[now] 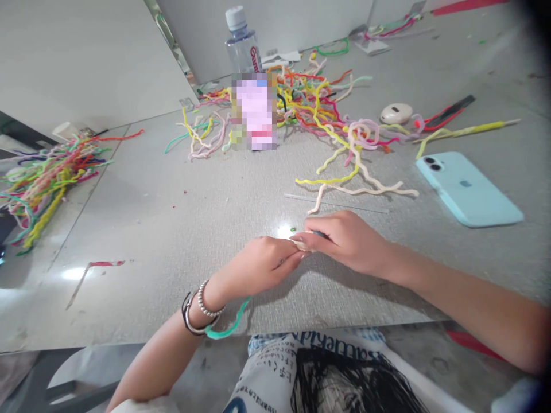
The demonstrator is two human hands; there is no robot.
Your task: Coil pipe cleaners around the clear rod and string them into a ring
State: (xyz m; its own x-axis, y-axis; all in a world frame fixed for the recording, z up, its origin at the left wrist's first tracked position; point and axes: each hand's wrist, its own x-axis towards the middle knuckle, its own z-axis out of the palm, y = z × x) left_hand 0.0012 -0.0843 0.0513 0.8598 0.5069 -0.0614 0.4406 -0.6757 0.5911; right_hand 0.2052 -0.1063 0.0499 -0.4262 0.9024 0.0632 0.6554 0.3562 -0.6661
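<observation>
My left hand (269, 261) and my right hand (344, 241) meet above the table near its front edge. Pinched between their fingertips is a small cream piece (302, 245), mostly hidden; it looks like fuzzy pipe cleaner. Something dark shows inside the curl of my right hand, too covered to name. A teal pipe cleaner (230, 332) hangs by my left wrist, beside the bracelets (204, 304). Just beyond the fingertips lies a tiny green bit (293, 229). Behind my hands, a thin clear stick (336, 202) and cream pipe cleaners (370, 186) rest on the table.
Tangled colourful pipe cleaners (310, 103) spread across the back, with a clear bottle (243, 49) and a blurred-out object (256, 115) there. Another bundle (55, 183) lies far left. At right are a light blue phone (471, 189), a white case (396, 113) and a yellow-wrapped stick (469, 131).
</observation>
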